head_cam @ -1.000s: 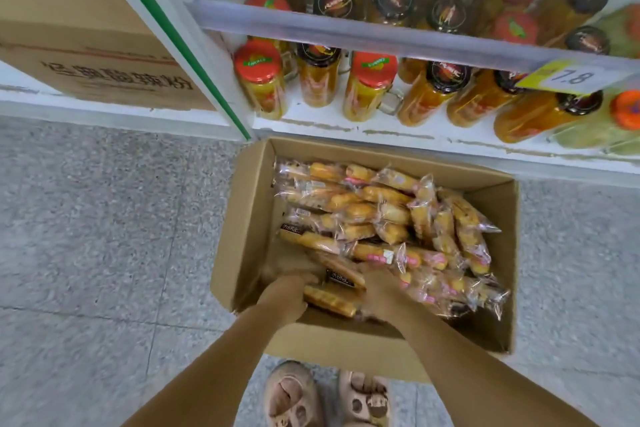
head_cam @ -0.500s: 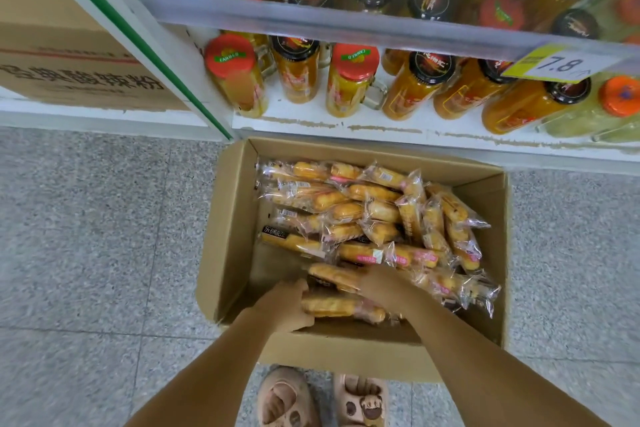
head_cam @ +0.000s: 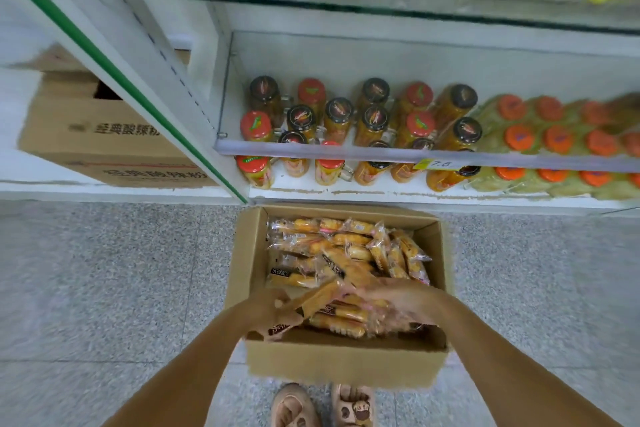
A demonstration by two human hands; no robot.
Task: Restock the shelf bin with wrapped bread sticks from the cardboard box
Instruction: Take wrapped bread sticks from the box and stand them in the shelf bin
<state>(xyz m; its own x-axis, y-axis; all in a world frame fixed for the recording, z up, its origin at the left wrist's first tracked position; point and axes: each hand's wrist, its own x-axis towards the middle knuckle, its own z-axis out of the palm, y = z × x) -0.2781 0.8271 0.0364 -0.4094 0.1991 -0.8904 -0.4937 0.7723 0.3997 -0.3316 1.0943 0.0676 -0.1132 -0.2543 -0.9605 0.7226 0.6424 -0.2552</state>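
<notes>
Lower centre: cardboard box point(head_cam: 343, 359) of wrapped bread sticks point(head_cam: 308, 241); left hand point(head_cam: 268, 310) grips one stick point(head_cam: 322, 296), tilted over the near wall. Right hand point(head_cam: 401, 300) on others beside it, grasp unreadable. Risk: slick wrapper slipping from a loose hold

We reach both bare arms forward and down, the left arm point(head_cam: 194, 367) and right arm point(head_cam: 502, 357) converging until our hands sit near each other. Our left hand point(head_cam: 268, 309) is curled round a stick point(head_cam: 317, 300), which slants up toward the other hand. Our right hand point(head_cam: 398, 300) points its fingers left, toward the left hand. Motion blur hides whether those fingers grip anything. Below the arms our feet point(head_cam: 292, 406) stand side by side, toes forward.
</notes>
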